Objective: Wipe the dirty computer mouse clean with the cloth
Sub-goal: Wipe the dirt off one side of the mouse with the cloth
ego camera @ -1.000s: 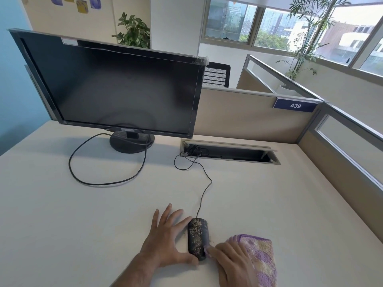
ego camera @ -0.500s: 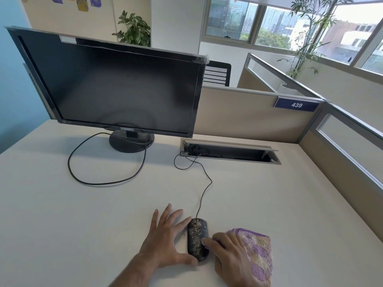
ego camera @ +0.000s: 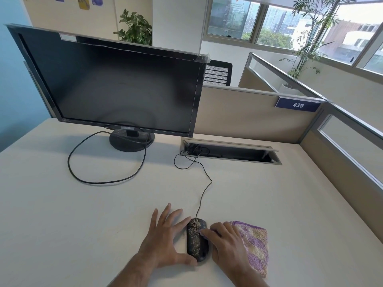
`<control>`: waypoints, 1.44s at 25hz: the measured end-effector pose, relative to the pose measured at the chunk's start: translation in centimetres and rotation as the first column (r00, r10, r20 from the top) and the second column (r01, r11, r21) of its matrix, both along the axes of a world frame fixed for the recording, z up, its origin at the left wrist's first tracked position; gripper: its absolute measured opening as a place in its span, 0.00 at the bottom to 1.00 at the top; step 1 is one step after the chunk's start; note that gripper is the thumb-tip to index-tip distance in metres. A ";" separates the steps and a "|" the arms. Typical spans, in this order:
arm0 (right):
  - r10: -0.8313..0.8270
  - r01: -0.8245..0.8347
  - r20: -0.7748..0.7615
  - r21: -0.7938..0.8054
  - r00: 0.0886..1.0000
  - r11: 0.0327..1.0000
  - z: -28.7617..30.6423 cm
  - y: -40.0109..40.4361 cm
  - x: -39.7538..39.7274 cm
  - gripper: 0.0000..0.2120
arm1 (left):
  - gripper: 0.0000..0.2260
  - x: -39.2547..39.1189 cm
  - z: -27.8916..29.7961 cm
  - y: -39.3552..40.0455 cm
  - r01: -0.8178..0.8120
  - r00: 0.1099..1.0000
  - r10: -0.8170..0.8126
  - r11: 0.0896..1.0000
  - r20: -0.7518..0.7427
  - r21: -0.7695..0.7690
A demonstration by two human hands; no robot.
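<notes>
Your left hand (ego camera: 165, 243) lies open and flat on the desk (ego camera: 83, 224), fingers spread, thumb and index finger bracing the left side of the mouse (ego camera: 196, 242). The mouse sits near the desk's front edge, black and speckled with pale grime; its cable (ego camera: 204, 187) runs back to the cable slot (ego camera: 230, 151). Your right hand (ego camera: 226, 245) presses the purple and yellow cloth (ego camera: 256, 243), fingertips (ego camera: 204, 233) touching the mouse's right side. The cloth lies just right of the mouse. The monitor (ego camera: 116, 83) is dark.
</notes>
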State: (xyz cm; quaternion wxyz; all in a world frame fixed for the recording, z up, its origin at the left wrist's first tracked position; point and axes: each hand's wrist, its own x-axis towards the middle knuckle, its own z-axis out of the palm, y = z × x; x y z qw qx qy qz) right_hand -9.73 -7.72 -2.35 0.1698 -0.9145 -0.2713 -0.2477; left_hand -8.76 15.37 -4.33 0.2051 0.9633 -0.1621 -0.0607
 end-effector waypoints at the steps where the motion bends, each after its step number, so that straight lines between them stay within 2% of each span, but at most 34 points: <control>1: -0.007 0.007 -0.008 -0.003 1.000 1.000 0.2 0.1 0.1 0.11 | 0.58 0.0 0.0 0.0 0.002 1.000 -0.002 1.000 -0.001 0.001; 4: -0.019 0.018 -0.031 -0.026 0.999 0.999 0.6 0.4 0.6 0.05 | 0.57 -0.1 0.2 0.0 0.005 1.000 -0.005 1.000 0.000 0.001; 11: -0.006 0.003 -0.072 -0.033 0.997 0.999 0.7 0.4 1.4 0.14 | 0.56 -0.2 0.6 0.1 -0.003 1.000 0.003 1.000 -0.026 -0.023; 23: -0.027 0.024 -0.097 -0.035 0.995 0.999 0.3 0.4 2.3 0.15 | 0.55 -0.2 0.5 -0.1 -0.014 1.000 0.014 1.000 -0.027 -0.011; 36: -0.123 0.102 -0.218 -0.107 0.968 0.989 0.4 1.1 3.6 0.15 | 0.55 -0.2 0.4 0.0 -0.017 1.000 0.017 1.000 -0.009 -0.020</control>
